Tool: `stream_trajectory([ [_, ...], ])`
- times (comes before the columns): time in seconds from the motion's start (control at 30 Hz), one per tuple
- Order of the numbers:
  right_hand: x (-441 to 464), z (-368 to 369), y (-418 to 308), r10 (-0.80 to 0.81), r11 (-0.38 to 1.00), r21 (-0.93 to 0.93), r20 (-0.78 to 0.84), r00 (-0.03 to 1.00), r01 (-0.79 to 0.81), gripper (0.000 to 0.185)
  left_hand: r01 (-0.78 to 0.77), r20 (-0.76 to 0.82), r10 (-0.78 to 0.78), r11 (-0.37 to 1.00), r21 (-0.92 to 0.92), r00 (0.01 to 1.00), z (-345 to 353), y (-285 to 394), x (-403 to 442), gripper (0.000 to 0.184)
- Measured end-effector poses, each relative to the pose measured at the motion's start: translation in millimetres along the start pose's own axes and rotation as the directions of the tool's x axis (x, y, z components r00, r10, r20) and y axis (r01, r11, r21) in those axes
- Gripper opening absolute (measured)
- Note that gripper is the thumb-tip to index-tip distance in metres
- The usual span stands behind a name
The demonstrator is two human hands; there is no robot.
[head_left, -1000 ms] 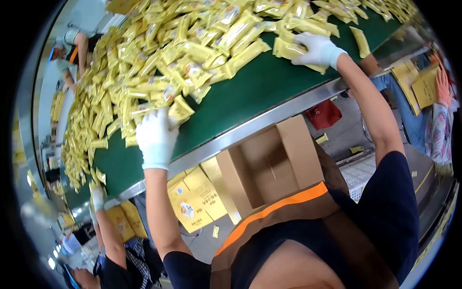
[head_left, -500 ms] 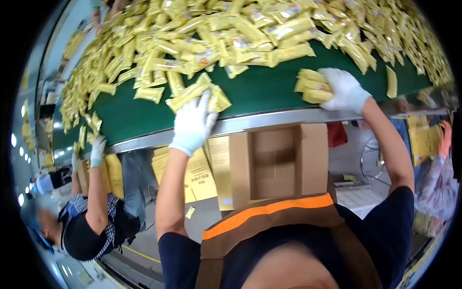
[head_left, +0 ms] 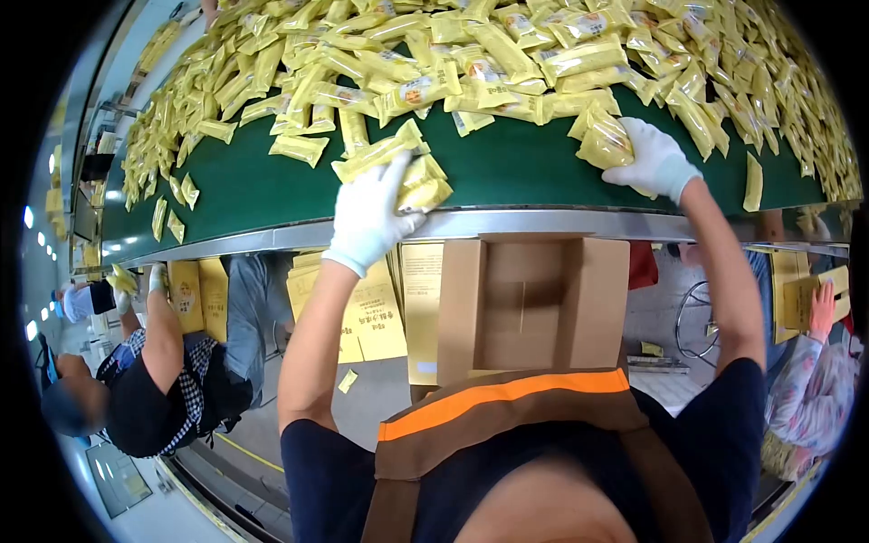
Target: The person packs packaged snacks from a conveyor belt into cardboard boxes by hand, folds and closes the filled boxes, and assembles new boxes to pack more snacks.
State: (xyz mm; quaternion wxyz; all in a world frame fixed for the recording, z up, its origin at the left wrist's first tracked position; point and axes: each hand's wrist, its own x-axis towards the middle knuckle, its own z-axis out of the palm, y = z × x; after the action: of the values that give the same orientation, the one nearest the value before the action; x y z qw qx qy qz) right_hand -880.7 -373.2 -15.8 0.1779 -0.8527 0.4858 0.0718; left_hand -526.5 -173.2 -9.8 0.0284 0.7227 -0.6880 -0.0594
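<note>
- The yellow packets (head_left: 426, 181) at my hands look light, with slick, crinkly film that may slide; the filling could well crumble, so I'd take them across their long sides, gently — not by the flat sealed ends.
- My left hand (head_left: 369, 213), gloved in white, is partly closed on a small bunch, fingers along the packets and thumb on the near side; I can't count how many it has.
- My right hand (head_left: 650, 161) is curled round another bunch (head_left: 601, 140), thumb below; its far fingertips are hidden.
- Both bunches are over the green belt (head_left: 507, 172), near its metal edge (head_left: 534, 223), with bare belt between them.
- Just beyond lies a thick, jumbled pile of packets (head_left: 584, 59).
- Below the edge, nearest my body, stands an open brown carton (head_left: 599, 303) — printed yellow cartons (head_left: 373, 312) to its left.
- Farther out, a co-worker (head_left: 136, 398) is at my left, and a patterned sleeve (head_left: 795, 385) at my right.
</note>
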Motion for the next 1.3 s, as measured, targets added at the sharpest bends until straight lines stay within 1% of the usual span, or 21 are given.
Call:
stream_trajectory([
  [0.07,8.2,-17.7,1.0,-0.126,0.989,0.084,0.102,0.987,0.118,0.085,-0.089,-0.139,0.100,0.992,0.090,0.985,-9.9,-22.9,8.3,0.083],
  [0.1,14.4,-24.8,1.4,-0.187,0.977,0.127,0.145,0.972,0.169,0.085,-0.093,-0.170,0.096,0.995,0.020,0.981,-17.1,-30.8,15.2,0.080],
  [0.2,41.0,-34.4,-17.8,-0.395,0.918,0.064,0.031,0.918,0.392,0.087,0.048,0.107,-0.021,0.963,-0.265,0.994,-14.0,-50.5,36.6,0.087],
  [0.23,52.3,-36.3,-26.7,-0.316,0.949,0.038,0.085,0.945,0.314,0.085,0.022,0.083,-0.005,0.979,-0.204,0.997,-11.8,-49.7,35.4,0.088],
  [0.33,65.0,-25.0,-28.1,-0.405,0.913,-0.042,0.015,0.914,0.405,0.083,-0.065,-0.030,0.064,0.998,-0.014,0.997,-2.4,-39.0,26.6,0.083],
  [0.4,59.6,-24.7,-34.0,-0.429,0.892,-0.129,0.065,0.901,0.434,0.079,0.019,-0.040,-0.020,0.999,-0.032,0.999,0.5,-25.6,18.0,0.083],
  [0.47,46.8,-31.0,-47.2,-0.433,0.868,-0.196,0.152,0.888,0.456,0.080,-0.013,-0.160,0.008,0.999,-0.029,0.987,12.2,-27.4,13.0,0.086],
  [0.5,48.2,-18.3,-39.4,-0.474,0.860,-0.176,0.076,0.877,0.480,0.081,-0.030,-0.225,0.024,0.999,-0.024,0.974,15.8,-28.5,12.4,0.088],
  [0.6,52.8,10.7,-21.5,-0.599,0.800,-0.175,-0.187,0.779,0.574,0.083,0.012,-0.133,-0.002,0.997,0.071,0.991,14.8,-27.4,19.3,0.092],
  [0.63,43.7,-3.3,-35.2,-0.516,0.852,-0.105,-0.011,0.856,0.512,0.085,0.069,0.017,-0.070,0.996,0.059,0.997,1.5,-16.9,23.5,0.094],
  [0.73,9.3,-16.9,-59.8,-0.368,0.891,-0.195,0.219,0.903,0.411,0.088,0.059,0.049,-0.063,0.994,0.091,0.997,-0.7,-17.7,26.6,0.096],
  [0.77,-0.8,-5.4,-41.5,-0.469,0.870,-0.153,0.045,0.882,0.470,0.088,0.022,0.007,-0.022,0.999,0.038,1.000,3.3,-23.7,21.4,0.098],
  [0.8,-11.0,0.9,-23.0,-0.438,0.889,-0.174,-0.044,0.898,0.424,0.088,-0.082,-0.049,0.080,0.996,-0.034,0.996,1.9,-32.8,14.8,0.103],
  [0.87,-28.9,10.7,8.9,-0.376,0.917,-0.221,-0.199,0.905,0.333,0.088,-0.099,0.018,0.102,0.984,-0.149,0.995,-30.1,-26.1,13.5,0.111],
  [0.9,-34.1,22.6,15.1,-0.298,0.953,-0.129,-0.215,0.930,0.276,0.087,-0.129,-0.075,0.117,0.974,-0.186,0.990,-28.3,-30.6,25.4,0.117],
  [1.0,-34.2,9.4,4.0,-0.248,0.968,-0.053,-0.125,0.961,0.244,0.087,-0.149,-0.034,0.148,0.909,-0.389,0.988,-38.0,-23.8,93.6,0.119],
  [1.07,-35.7,9.6,5.6,-0.251,0.968,-0.063,-0.140,0.958,0.244,0.087,-0.031,0.185,0.110,0.923,-0.383,0.977,-32.6,-23.7,134.9,0.117],
  [1.13,-40.5,12.4,9.2,-0.270,0.963,-0.062,-0.166,0.949,0.263,0.086,-0.077,0.162,0.197,0.830,-0.552,0.967,-15.1,-20.6,142.2,0.114],
  [1.2,-46.2,14.1,14.6,-0.258,0.966,-0.086,-0.237,0.937,0.244,0.084,-0.217,0.113,0.256,0.935,-0.281,0.960,-14.3,-20.0,122.1,0.113],
  [1.27,-54.1,9.6,18.1,-0.249,0.968,-0.111,-0.359,0.900,0.224,0.084,-0.174,0.022,0.177,0.980,-0.093,0.984,-9.1,-3.9,88.7,0.110],
  [1.3,-58.5,3.8,13.4,-0.196,0.980,-0.107,-0.370,0.908,0.167,0.084,-0.168,-0.058,0.163,0.981,-0.100,0.985,0.4,-0.9,82.6,0.109],
])
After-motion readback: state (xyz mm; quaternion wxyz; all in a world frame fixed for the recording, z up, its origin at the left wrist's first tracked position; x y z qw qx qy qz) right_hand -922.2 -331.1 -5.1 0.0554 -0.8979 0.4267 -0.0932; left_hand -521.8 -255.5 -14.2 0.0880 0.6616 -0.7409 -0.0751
